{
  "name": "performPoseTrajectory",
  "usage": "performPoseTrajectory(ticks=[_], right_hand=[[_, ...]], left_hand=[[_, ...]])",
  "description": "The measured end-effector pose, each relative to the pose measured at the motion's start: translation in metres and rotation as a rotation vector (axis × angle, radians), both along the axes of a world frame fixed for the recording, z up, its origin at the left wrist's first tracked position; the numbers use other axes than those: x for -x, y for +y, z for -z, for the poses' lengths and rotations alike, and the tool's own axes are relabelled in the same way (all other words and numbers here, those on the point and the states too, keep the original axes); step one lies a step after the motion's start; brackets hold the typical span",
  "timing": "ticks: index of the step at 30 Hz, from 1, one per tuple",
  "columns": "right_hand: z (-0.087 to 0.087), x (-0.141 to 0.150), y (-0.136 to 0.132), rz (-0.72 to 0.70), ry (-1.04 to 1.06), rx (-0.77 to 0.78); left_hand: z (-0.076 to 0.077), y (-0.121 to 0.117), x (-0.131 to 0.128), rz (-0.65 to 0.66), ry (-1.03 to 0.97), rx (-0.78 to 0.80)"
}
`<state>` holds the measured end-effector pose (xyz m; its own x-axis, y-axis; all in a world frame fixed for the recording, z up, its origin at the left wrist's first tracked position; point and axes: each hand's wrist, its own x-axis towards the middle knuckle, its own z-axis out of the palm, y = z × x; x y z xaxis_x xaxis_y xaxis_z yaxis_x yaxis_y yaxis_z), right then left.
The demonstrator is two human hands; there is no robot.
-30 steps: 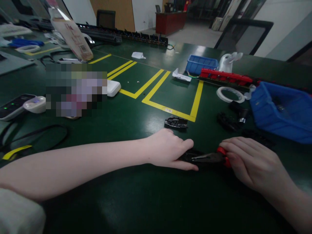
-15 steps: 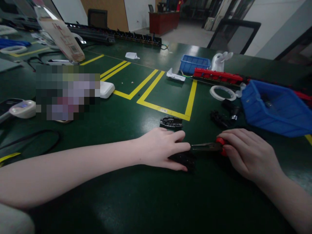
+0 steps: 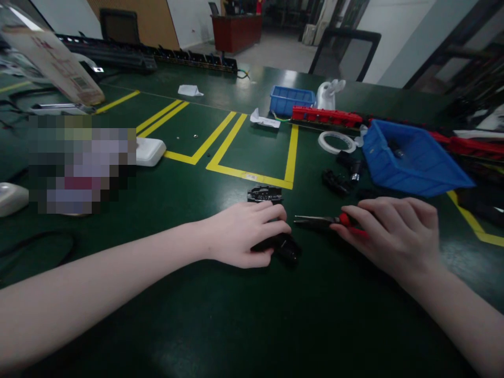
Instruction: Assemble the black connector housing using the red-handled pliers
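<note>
My left hand [image 3: 250, 233] is closed around a black plastic part [image 3: 286, 248] on the green table; its fingers cover much of the part. In my right hand [image 3: 394, 231] is a pair of red-handled long-nose pliers [image 3: 318, 219]. Their narrow jaws stand slightly apart and point left, a short gap from my left fingers. Just beyond my left hand lies another black part with silvery detail [image 3: 264, 193].
To the right, a blue bin [image 3: 409, 163] stands near loose black parts [image 3: 338, 181] and a roll of white tape [image 3: 336, 142]. Farther back are a red strip [image 3: 326, 116] and a small blue basket [image 3: 292, 101]. A white box [image 3: 150, 151] sits at left.
The view has turned rightward. My left fingers have closed in more around the black part, which now lies at a different angle. The plier tips have drawn back from my left fingers, jaws slightly parted.
</note>
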<state>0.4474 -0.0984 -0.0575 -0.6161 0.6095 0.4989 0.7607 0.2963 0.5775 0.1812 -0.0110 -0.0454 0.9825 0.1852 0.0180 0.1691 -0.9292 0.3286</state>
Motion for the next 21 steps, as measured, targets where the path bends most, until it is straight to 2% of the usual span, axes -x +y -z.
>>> performPoseTrajectory(ticks=[3,7,16,21], right_hand=[[-0.005,0.006,-0.009,-0.019,-0.04,-0.042],[-0.005,0.016,-0.02,0.026,0.003,0.017],[0.01,0.01,-0.03,0.04,0.333,0.282],[0.017,-0.005,-0.036,0.206,0.574,0.448]], left_hand=[[-0.001,0.001,0.001,-0.009,-0.014,0.031],[0.0,0.001,0.002,-0.011,-0.042,0.125],[0.001,0.005,0.007,0.001,-0.129,0.263],[0.003,0.0,0.008,-0.088,-0.196,0.266]])
